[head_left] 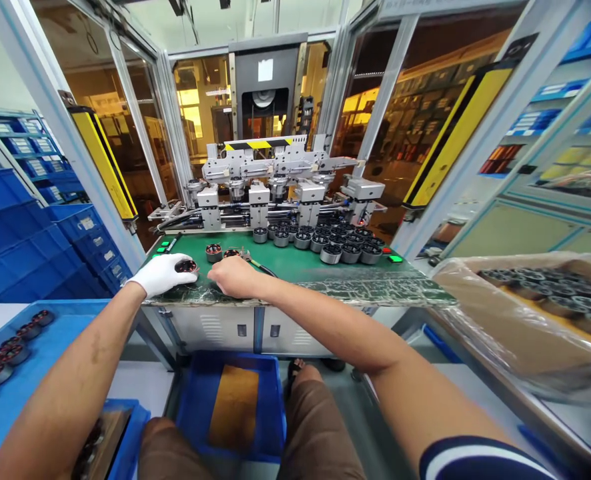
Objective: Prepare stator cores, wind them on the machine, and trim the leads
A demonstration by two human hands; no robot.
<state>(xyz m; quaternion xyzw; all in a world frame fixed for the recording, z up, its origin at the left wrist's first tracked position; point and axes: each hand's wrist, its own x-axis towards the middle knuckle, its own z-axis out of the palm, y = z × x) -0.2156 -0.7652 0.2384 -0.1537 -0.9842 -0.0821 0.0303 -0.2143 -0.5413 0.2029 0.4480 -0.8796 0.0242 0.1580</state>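
Observation:
My left hand (163,275), in a white glove, grips a round motor part (186,266) with dark and copper-coloured windings, low over the front left of the green bench top (295,270). Just to its right is my bare right hand (235,276), its fingers curled in; whatever they may hold is too small to name. Behind the right hand another wound part (232,253) is partly hidden. One more wound part (214,252) stands between and beyond the hands. A thin tool with a dark handle (266,270) lies beside the right hand.
Several grey round housings (331,253) crowd the bench's back right, before a metal fixture (259,195). Yellow light guards (106,163) flank the machine. A blue tray (75,308) of wound parts is at left, a lined box (480,293) at right, a blue bin (280,407) below.

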